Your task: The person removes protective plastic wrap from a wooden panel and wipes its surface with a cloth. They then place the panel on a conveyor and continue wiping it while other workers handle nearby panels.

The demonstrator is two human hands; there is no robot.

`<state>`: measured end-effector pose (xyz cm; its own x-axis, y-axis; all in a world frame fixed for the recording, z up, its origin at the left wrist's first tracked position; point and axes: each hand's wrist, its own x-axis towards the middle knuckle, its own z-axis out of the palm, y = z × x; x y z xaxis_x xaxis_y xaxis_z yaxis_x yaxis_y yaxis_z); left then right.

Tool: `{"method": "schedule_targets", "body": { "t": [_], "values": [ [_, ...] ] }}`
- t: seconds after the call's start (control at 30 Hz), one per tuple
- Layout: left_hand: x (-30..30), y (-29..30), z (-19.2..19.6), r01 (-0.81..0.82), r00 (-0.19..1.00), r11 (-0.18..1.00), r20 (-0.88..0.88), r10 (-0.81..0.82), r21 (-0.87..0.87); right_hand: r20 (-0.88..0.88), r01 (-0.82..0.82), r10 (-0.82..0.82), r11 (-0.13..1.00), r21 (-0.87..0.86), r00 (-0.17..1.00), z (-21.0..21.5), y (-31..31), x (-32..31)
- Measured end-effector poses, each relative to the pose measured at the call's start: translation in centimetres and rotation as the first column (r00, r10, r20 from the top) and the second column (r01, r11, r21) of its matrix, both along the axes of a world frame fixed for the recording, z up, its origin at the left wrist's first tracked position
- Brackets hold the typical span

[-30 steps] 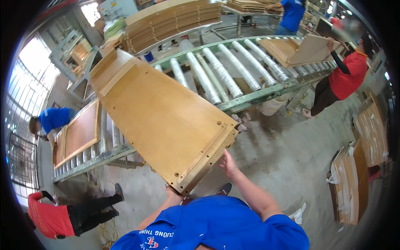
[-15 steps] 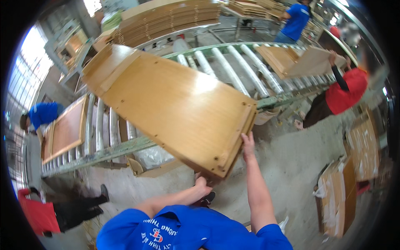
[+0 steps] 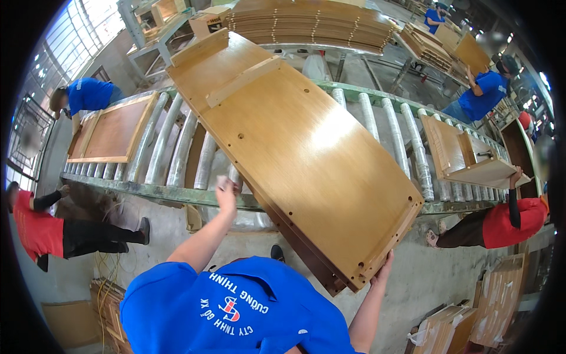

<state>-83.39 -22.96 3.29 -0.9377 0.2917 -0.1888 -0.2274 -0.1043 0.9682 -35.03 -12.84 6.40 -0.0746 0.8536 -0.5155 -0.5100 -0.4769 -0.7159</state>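
A large varnished wooden furniture carcass (image 3: 306,153), with a broad flat panel on top, lies aslant over the roller conveyor. Its near right end juts out toward me, and a second board shows below the top panel along the near long side. My right hand (image 3: 383,272) grips that near end at its right edge, the fingers partly hidden behind the wood. My left hand (image 3: 226,194) is in the air beside the carcass's near long side, apart from it. Its fingers are blurred, and a pale patch shows at their tips.
The conveyor (image 3: 165,192) runs left to right, bearing a framed panel (image 3: 118,130) at left and a part-built cabinet (image 3: 466,153) at right. Co-workers stand at both ends. Stacked boards (image 3: 306,23) lie behind; wrapped wooden packs (image 3: 445,330) stand on the floor at lower right.
My left hand has let go of the carcass's near corner and moved up and left. The view has turned, and the carcass's near end now appears farther right, with my right hand still on it.
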Motion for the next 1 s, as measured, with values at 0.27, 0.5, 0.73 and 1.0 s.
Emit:
{"method": "schedule_targets", "body": {
  "t": [0.27, 0.5, 0.73, 1.0],
  "values": [
    [-9.3, 8.7, 0.6, -0.171, 0.953, 0.984, 0.26, 0.153, 0.048, 0.153, 0.101, -0.109, 0.993, 0.058, 0.982, -0.4, 3.4, 0.9],
    [-6.5, 11.6, 0.8, -0.099, 0.995, 0.968, 0.013, 0.099, 0.23, 0.235, 0.142, -0.134, 0.99, -0.016, 0.963, 0.2, 7.9, 1.8],
    [-2.2, 16.7, 2.4, -0.164, 0.983, 0.983, -0.066, 0.17, 0.081, 0.318, -0.034, 0.034, 0.999, -0.005, 0.947, 0.4, 20.7, 3.0],
    [-1.9, 21.6, 0.5, -0.482, 0.876, 0.079, 0.482, 0.03, 0.872, 0.431, -0.288, 0.276, 0.957, -0.038, 0.859, 0.6, 40.8, -1.0]
  ]
}}
